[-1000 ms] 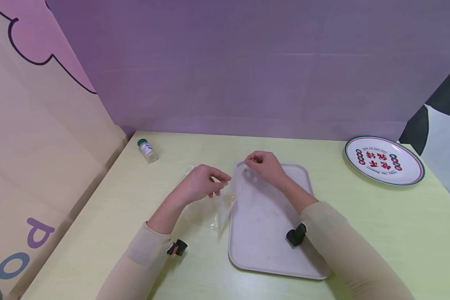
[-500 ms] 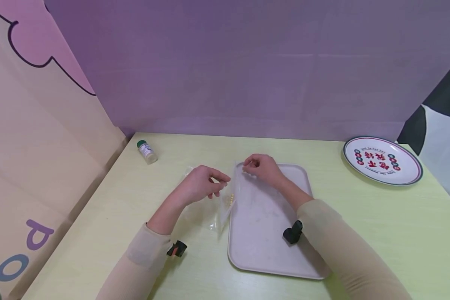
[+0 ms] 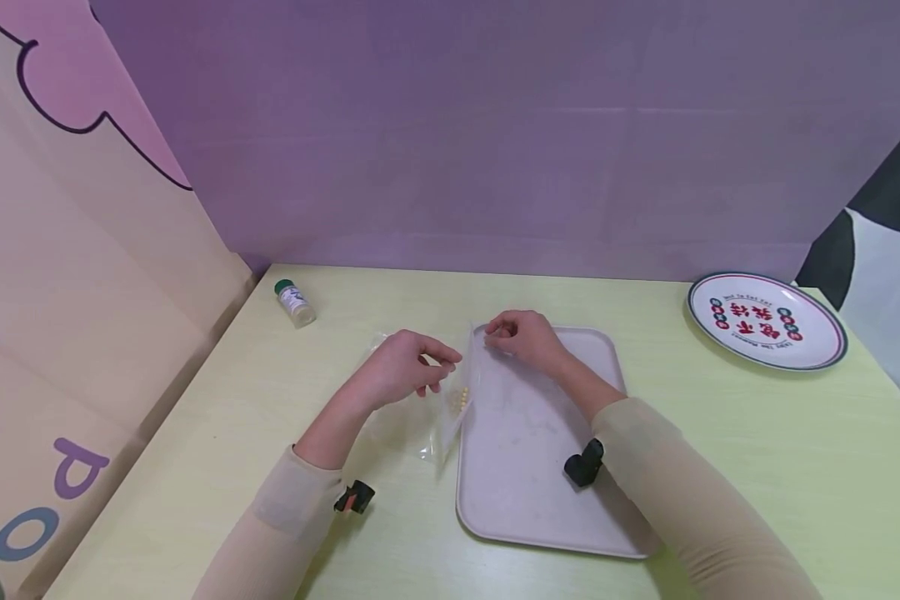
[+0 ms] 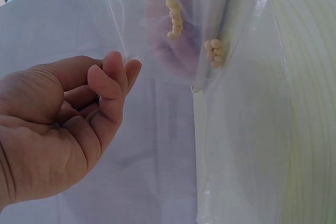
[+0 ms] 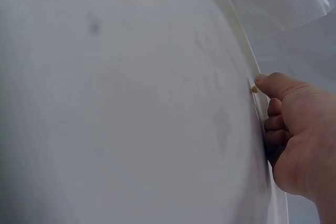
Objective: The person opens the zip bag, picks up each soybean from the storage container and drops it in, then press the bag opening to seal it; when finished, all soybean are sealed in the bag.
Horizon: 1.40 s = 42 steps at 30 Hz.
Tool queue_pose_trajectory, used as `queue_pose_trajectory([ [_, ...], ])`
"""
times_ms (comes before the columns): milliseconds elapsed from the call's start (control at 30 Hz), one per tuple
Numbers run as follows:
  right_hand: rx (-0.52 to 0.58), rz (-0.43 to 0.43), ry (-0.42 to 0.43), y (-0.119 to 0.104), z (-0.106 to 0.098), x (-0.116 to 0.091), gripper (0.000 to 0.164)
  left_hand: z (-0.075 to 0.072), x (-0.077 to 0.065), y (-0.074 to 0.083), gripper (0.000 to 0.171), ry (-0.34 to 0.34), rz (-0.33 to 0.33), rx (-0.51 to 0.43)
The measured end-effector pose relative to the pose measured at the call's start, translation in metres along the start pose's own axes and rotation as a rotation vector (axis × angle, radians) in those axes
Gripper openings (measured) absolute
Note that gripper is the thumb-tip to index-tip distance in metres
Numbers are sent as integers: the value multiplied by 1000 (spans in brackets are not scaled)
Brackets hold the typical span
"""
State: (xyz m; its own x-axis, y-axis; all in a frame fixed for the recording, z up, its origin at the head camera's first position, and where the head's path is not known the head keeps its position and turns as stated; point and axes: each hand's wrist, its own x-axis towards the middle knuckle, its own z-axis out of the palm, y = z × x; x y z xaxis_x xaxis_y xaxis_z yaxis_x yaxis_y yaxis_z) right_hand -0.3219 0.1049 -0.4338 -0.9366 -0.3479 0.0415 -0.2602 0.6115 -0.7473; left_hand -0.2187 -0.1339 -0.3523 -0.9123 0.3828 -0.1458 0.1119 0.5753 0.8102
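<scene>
My left hand (image 3: pixel 405 367) pinches the edge of a clear plastic bag (image 3: pixel 427 450), its fingertips together at the film in the left wrist view. Several round, pale yellow beans (image 4: pixel 175 17) lie inside the bag, more of them (image 4: pixel 214 52) grouped beside a fold. My right hand (image 3: pixel 528 340) is low at the far left corner of the pale tray (image 3: pixel 525 500), fingers curled. A small yellow bean (image 5: pixel 255 89) shows right at its thumb tip, by the tray rim; the far side of this grip is hidden.
A small shaker bottle (image 3: pixel 295 303) with a green cap lies at the table's back left. An oval plate (image 3: pixel 817 343) with red lettering is at the back right. Behind the table (image 3: pixel 330 550) stands a purple wall (image 3: pixel 450 150).
My right hand has come down slightly onto the tray's corner, and the bean visible there earlier is now hidden in the head view. My left hand and the bag stay put.
</scene>
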Motion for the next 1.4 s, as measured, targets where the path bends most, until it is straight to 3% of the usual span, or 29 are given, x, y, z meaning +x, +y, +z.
queue_pose_trajectory([
  [633, -132, -44, -13, -3, 0, 2, 7, 0, 1, -1, 25, 1, 12, 1],
  [1167, 23, 17, -25, -14, -5, -7, 17, -2, 1, -2, 25, -5, -3, 3],
  [1400, 42, -3, -18, -20, -6, -11, 17, -2, 2, -2, 25, -12, -2, -8],
])
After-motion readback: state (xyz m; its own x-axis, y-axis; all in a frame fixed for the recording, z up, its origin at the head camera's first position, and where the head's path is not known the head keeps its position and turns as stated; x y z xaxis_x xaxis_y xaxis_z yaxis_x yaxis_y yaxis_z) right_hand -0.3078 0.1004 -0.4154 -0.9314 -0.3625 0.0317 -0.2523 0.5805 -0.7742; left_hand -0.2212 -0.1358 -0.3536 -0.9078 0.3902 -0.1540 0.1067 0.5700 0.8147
